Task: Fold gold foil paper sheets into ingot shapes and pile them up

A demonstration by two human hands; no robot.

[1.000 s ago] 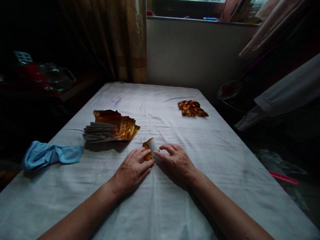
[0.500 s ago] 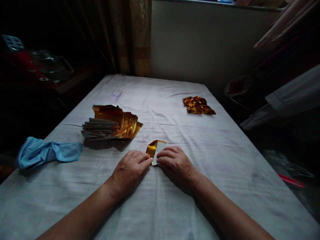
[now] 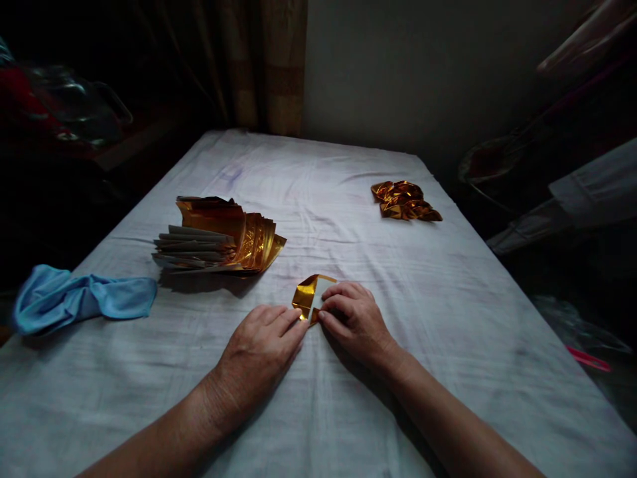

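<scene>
A small sheet of gold foil paper (image 3: 304, 292), partly folded and with a pale back, lies on the white cloth between my hands. My left hand (image 3: 263, 345) presses its thumb and fingertips on the near left edge of the sheet. On the other side, my right hand (image 3: 358, 322) has its fingers curled over the right edge, thumb and forefinger pinching the near right corner, where a bit of gold is turned up over the pale side. My fingers hide part of that right edge.
A fanned stack of gold foil sheets (image 3: 213, 242) rests to the left, with a light blue cloth (image 3: 84, 302) nearer me. Several folded gold foil pieces (image 3: 405, 202) are heaped at the back right. A glass jug (image 3: 74, 106) stands in shadow at far left.
The near right corner of the foil paper now shows gold folded up over its pale side. My right fingers have curled in closer. The view has shifted slightly.
</scene>
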